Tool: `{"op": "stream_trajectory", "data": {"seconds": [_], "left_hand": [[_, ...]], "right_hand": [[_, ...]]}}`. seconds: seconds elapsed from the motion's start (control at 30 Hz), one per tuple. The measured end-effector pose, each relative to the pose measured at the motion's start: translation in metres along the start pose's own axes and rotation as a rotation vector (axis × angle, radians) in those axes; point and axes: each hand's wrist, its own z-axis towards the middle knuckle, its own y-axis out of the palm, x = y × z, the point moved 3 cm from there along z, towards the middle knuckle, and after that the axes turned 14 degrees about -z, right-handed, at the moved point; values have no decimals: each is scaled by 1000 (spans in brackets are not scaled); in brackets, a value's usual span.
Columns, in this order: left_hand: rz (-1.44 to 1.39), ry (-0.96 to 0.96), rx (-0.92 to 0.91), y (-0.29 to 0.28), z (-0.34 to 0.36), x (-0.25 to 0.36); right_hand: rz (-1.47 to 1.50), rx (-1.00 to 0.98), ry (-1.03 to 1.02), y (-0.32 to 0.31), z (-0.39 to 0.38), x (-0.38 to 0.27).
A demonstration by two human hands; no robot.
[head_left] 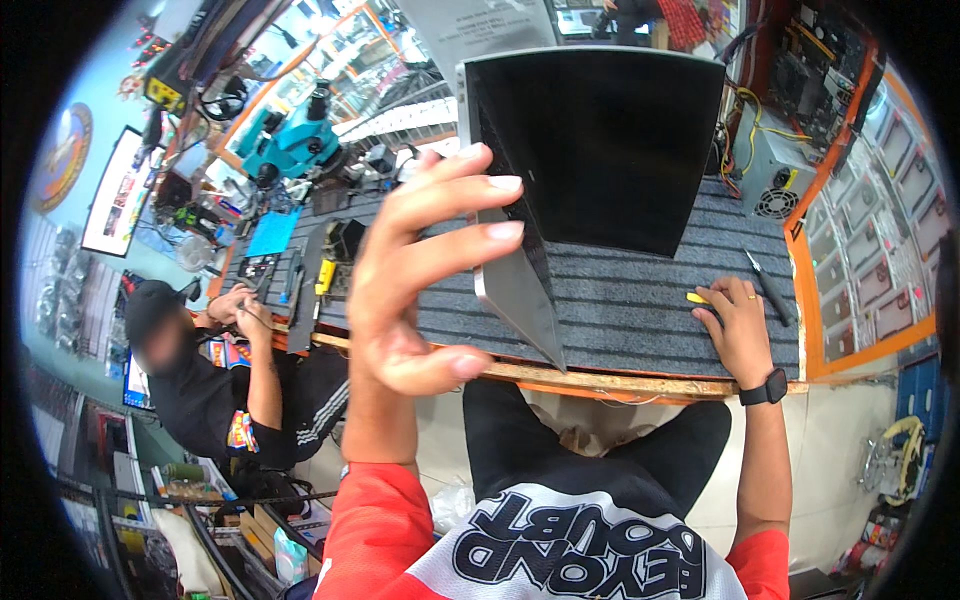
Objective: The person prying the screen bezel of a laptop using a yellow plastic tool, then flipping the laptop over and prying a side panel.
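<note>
Where equipment [295, 140] crowds grey matting [620, 310], left hand [390, 285] hovers spread, right [741, 325] pinching yellow piece [696, 298].

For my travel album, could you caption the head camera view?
Left hand raised beside an open laptop; right hand on the striped mat, at a small yellow object.

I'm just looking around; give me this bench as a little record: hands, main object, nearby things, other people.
left hand: raised, fingers spread, before the laptop; contact unclear
right hand: at the mat, fingers at a small yellow piece; grip unclear
laptop: open, screen dark
surface: grey striped mat
nearby: dark-handled slim tool, right of the right hand
other people: seated co-worker at left, in black
</note>
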Motion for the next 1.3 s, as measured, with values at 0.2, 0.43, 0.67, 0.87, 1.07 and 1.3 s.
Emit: {"op": "stream_trajectory", "data": {"seconds": [0.2,0.43,0.67,0.87,1.07,1.3], "left_hand": [[85,-95,154,21,8,8],[123,-134,128,17,0,6],[139,-64,315,21,0,23],[280,-227,403,76,-25,31],[275,-185,574,73,-44,13],[-99,-93,790,21,-52,-25]], "right_hand": [[157,-5,42,-1,5,4],[640,188,206,-44,19,7],[945,389,214,-88,91,3],[1321,376,195,-44,168,-7],[1201,668,152,-47,164,-29],[1212,814,177,-75,102,-83]]}}
